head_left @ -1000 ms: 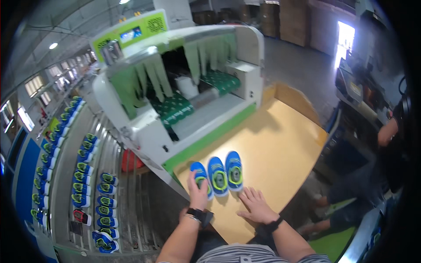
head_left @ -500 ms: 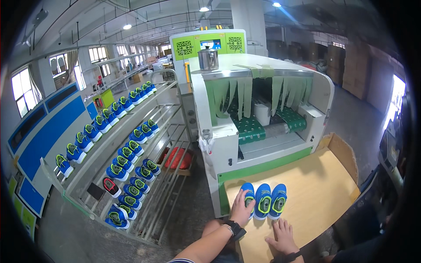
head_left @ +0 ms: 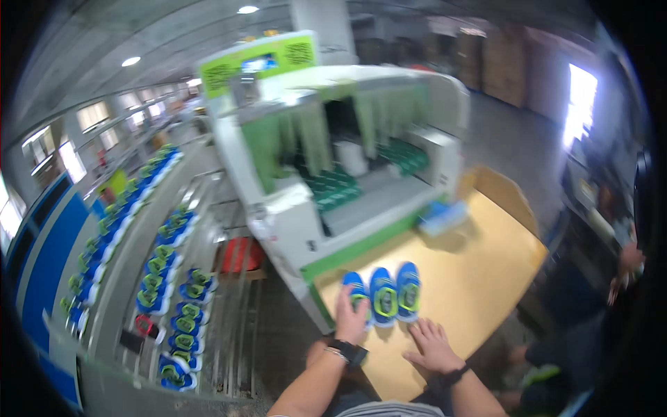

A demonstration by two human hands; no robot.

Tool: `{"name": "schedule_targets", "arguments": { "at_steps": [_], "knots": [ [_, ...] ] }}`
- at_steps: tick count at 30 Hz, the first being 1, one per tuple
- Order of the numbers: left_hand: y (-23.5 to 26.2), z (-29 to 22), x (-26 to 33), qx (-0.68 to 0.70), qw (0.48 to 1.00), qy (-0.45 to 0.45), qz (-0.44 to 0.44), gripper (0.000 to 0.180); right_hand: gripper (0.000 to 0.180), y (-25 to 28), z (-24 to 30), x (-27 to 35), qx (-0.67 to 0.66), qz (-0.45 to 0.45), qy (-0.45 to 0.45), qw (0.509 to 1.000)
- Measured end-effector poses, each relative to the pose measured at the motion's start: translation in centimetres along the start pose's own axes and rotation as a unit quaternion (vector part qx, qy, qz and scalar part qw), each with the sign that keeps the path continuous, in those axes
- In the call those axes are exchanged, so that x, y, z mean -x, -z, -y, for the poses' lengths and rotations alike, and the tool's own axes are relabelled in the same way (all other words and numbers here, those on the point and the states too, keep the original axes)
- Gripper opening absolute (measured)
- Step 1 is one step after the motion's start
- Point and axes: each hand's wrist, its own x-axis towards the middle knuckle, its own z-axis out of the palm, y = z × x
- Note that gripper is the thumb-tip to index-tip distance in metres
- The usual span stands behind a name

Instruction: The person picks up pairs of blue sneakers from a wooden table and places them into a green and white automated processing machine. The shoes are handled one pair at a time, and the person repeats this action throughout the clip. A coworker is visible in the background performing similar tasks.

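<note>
Three blue sneakers with lime-green trim stand side by side on a tan board: the left sneaker (head_left: 355, 281), the middle sneaker (head_left: 383, 295) and the right sneaker (head_left: 409, 288). My left hand (head_left: 351, 317) is closed round the near part of the left one. Just below the right sneaker, my right hand (head_left: 433, 345) is open, fingers spread on the board and nothing in it. Farther off, by the machine's front edge, a blurred blue sneaker (head_left: 443, 218) with a pale sole lies tipped on its side.
The tan board (head_left: 479, 278) has a raised cardboard edge. Behind it stands a white and green conveyor machine (head_left: 278, 215) with hanging strips and a green belt. A rack (head_left: 114, 313) on the left carries several blue sneakers. At far right, another person's hand (head_left: 631, 258) shows.
A further blue sneaker has appeared on the board by the machine. The whole view has swung, shifting things leftward and blurring them. My hands keep their places by the three sneakers.
</note>
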Motion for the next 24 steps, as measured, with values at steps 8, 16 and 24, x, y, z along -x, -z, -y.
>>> {"name": "schedule_targets", "arguments": {
  "at_steps": [8, 16, 24],
  "knots": [
    [0.2, -2.0, 0.3, 0.08, 0.99, 0.11, 0.05, 0.068, 0.083, 0.0, -1.3, 0.1, -0.003, 0.004, 0.021, 1.0],
    [1.8, -2.4, 0.2, 0.073, 0.983, 0.144, 0.082, 0.077, 0.093, 12.9, -10.1, -10.0, 0.011, -0.358, -0.157, 0.92],
    [2.5, -1.6, 0.0, 0.012, 0.989, 0.103, 0.104, 0.078, 0.073, 11.3, -19.0, -11.8, -0.039, -0.369, -0.196, 0.908]
  ]
}}
